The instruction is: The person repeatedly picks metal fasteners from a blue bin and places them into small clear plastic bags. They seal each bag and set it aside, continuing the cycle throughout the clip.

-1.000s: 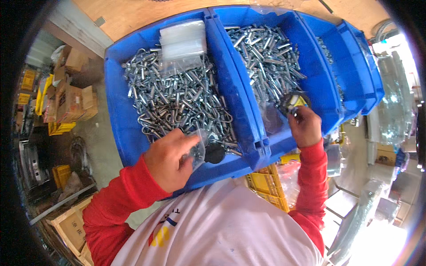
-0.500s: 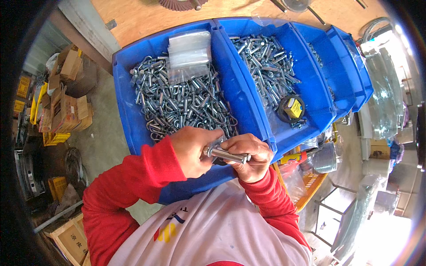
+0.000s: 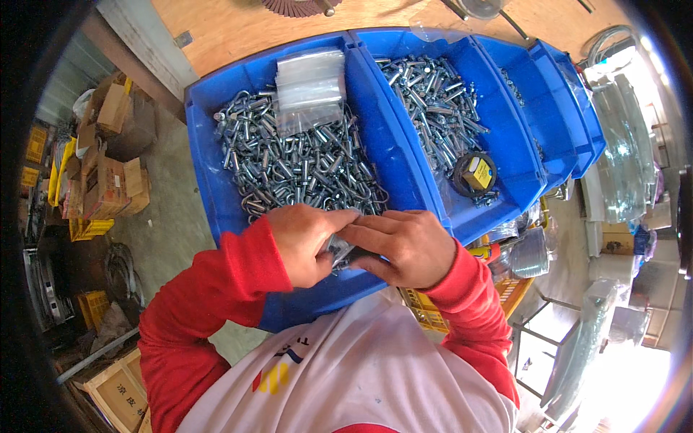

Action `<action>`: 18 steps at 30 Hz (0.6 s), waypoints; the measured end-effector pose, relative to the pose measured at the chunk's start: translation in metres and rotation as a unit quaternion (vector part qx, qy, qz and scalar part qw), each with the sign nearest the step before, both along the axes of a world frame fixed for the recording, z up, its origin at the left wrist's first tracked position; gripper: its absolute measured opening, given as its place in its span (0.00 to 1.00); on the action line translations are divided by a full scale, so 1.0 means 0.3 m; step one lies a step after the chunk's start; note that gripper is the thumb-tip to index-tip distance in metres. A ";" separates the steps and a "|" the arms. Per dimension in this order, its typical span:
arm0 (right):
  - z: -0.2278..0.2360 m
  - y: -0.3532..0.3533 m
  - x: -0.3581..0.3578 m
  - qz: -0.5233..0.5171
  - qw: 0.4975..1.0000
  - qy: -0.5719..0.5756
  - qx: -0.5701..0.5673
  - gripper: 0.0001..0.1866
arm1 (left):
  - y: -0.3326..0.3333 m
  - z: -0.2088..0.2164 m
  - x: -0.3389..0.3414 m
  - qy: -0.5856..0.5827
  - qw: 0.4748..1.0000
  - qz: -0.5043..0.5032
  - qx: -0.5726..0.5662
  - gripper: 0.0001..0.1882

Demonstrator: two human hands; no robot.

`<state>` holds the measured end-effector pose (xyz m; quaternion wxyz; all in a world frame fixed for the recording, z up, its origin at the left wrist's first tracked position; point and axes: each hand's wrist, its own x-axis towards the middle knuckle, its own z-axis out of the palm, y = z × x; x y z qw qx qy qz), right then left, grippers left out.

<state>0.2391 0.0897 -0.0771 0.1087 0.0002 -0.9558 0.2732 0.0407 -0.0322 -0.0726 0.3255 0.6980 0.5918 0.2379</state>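
My left hand (image 3: 299, 244) is closed around a small clear plastic bag (image 3: 339, 247) above the near edge of the large blue bin (image 3: 206, 169). Reaching in from the other side, my right hand (image 3: 404, 249) pinches the bag's upper edge, its fingertips meeting those of the left. Shiny metal shows through the plastic, but the fingers cover most of it. Behind the hands, a heap of metal pins and bent hooks (image 3: 299, 162) fills the bin. A stack of clear plastic bags (image 3: 310, 90) lies on that heap.
To the right, a second blue bin (image 3: 516, 184) holds metal pins (image 3: 437, 101) and a round black object with a yellow label (image 3: 475, 175). More blue bins (image 3: 559, 119) follow. A yellow crate (image 3: 426, 310) sits below at right; cardboard boxes (image 3: 108, 180) stand at far left.
The metal pin held in my right hand is out of sight now, with metal showing inside the bag. My right hand has turned palm down and its fingers have come over to the bag.
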 end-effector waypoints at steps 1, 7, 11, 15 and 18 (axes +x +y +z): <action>0.016 -0.001 0.006 -0.013 0.999 -0.017 0.028 0.13 | -0.002 0.000 -0.008 0.002 1.000 0.002 -0.011 0.27; 0.103 0.036 -0.012 -0.013 0.996 0.080 0.042 0.09 | 0.003 0.022 -0.056 -0.002 0.997 -0.033 0.069 0.32; 0.277 0.048 -0.004 -0.125 0.971 0.200 -0.022 0.05 | 0.009 0.042 0.019 -0.366 0.906 0.151 0.151 0.45; 0.475 0.110 -0.055 -0.080 0.970 0.222 0.062 0.04 | 0.084 0.061 0.120 -0.302 0.943 0.047 0.132 0.42; 0.537 0.149 -0.095 -0.122 0.943 0.303 0.061 0.10 | 0.125 0.121 0.105 -0.571 0.813 0.055 -0.101 0.34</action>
